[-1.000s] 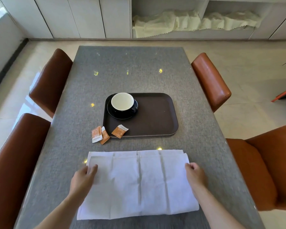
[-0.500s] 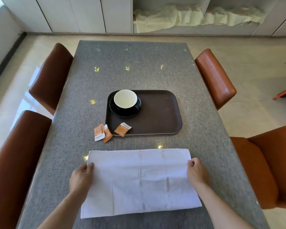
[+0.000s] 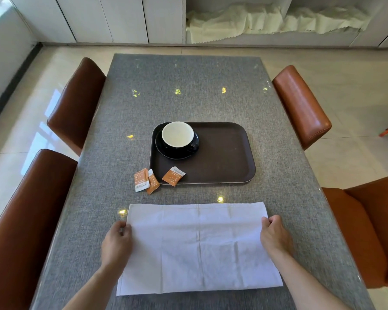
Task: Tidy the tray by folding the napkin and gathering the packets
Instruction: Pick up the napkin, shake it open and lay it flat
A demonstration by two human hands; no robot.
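Both hands sit at the short edges of the white rectangular cloth napkin [image 3: 199, 247], which lies flat on the grey woven table top [image 3: 188, 97] nearest to me. From my seat at the controls, the left hand [image 3: 117, 245] has its fingers curled onto the napkin's left edge, thumb beside them, pinched on the cloth as far as I can judge. The right hand [image 3: 275, 238] mirrors it on the right edge, fingers bent in and touching the fabric; whether the cloth is truly nipped between thumb and finger I cannot tell for certain.

I read this as the folding step, with the napkin a wide band that shows creases. The next move, I judge, calls for bringing one short edge over to meet the other, keeping the corners matched so the cloth does not skew.

Further out, two small orange-and-white paper packets [image 3: 144, 181] lie overlapping on the table just beside the near left corner of the dark brown rounded plastic tray [image 3: 228, 153]. A third orange packet [image 3: 173, 176] lies over the tray's near rim. These are not yet gathered. On the tray's far left stands a white-lined cup [image 3: 177, 134] on a black saucer [image 3: 177, 151].
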